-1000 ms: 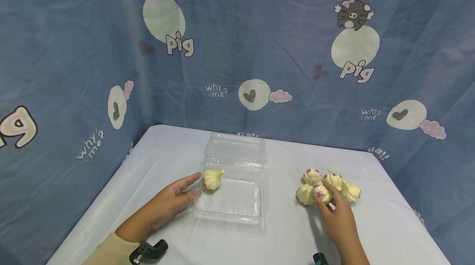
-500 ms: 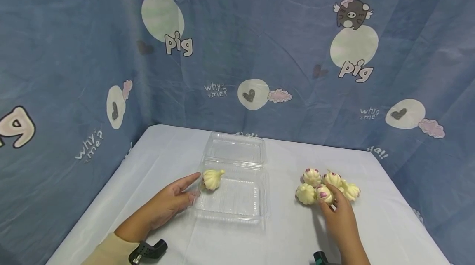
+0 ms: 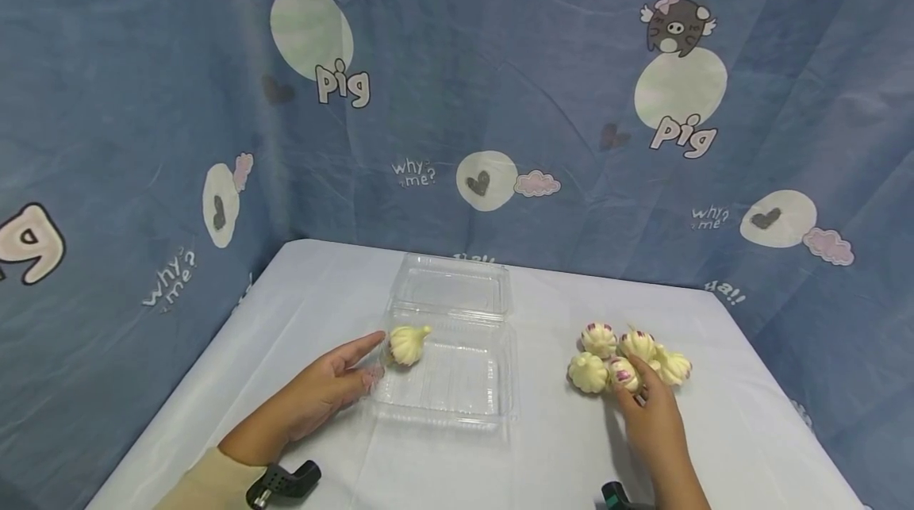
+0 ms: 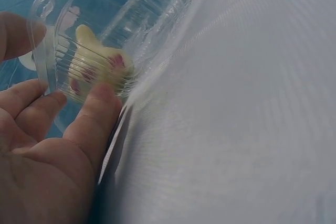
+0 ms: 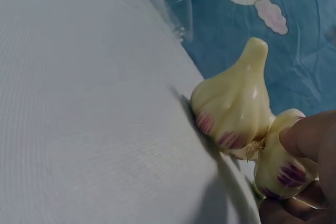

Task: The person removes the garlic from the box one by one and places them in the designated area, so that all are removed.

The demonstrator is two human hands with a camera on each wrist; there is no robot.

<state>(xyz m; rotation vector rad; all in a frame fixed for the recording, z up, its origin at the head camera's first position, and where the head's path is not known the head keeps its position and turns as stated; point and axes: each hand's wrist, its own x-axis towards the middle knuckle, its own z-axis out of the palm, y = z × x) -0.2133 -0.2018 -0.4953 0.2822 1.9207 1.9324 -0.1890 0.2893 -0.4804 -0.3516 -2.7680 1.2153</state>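
Note:
A clear plastic clamshell box (image 3: 457, 377) lies with its lid (image 3: 453, 288) folded back, a garlic bulb (image 3: 408, 346) inside at the left. The left hand (image 3: 323, 397) rests against the box's left side, fingers fairly straight. In the left wrist view its thumb (image 4: 94, 119) presses the ribbed wall, behind which the purple-marked bulb shows. Over at the right, the right hand (image 3: 653, 415) pinches a garlic bulb (image 3: 623, 374) between thumb and fingers. That bulb (image 5: 283, 169) touches another garlic bulb (image 5: 236, 103) in the right wrist view.
Several garlic bulbs (image 3: 598, 340) cluster around the right hand on the white-covered table (image 3: 543, 431). Blue printed fabric (image 3: 571, 97) hangs behind the table and along its left side. Black wrist devices (image 3: 282, 482) are worn on both wrists.
The right hand has shifted its garlic bulb slightly right, apart from the bulb at its left. The left hand and the box stay in place.

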